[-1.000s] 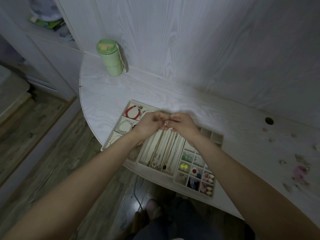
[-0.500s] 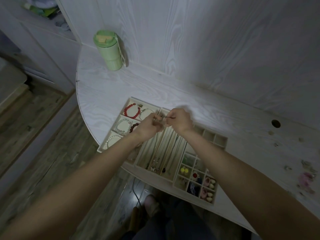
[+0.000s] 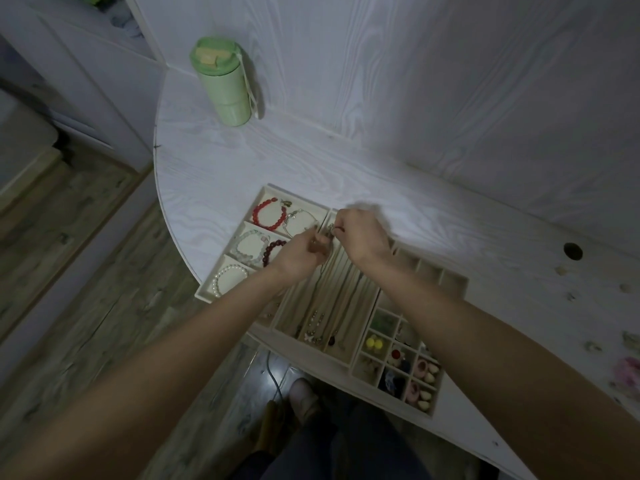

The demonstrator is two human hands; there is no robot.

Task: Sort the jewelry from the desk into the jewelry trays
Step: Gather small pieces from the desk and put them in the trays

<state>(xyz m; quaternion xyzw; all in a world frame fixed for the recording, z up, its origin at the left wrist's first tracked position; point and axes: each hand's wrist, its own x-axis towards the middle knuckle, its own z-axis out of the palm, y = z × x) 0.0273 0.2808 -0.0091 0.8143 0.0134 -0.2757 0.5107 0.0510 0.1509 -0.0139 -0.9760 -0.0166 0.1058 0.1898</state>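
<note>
A thin necklace (image 3: 325,252) hangs lengthwise over the middle tray (image 3: 294,317), running from far to near. Both hands pinch its far end: left hand (image 3: 304,252), right hand (image 3: 360,233), each grip clenched on it, above the desk (image 3: 221,168).

Green lidded bottle (image 3: 224,83) w/ cord stands upright at far-left corner of white woodgrain tabletop (image 3: 221,168), near wall panel (image 3: 433,81). Round cable hole (image 3: 572,251) at right; wood floor (image 3: 86,289) below.
</note>
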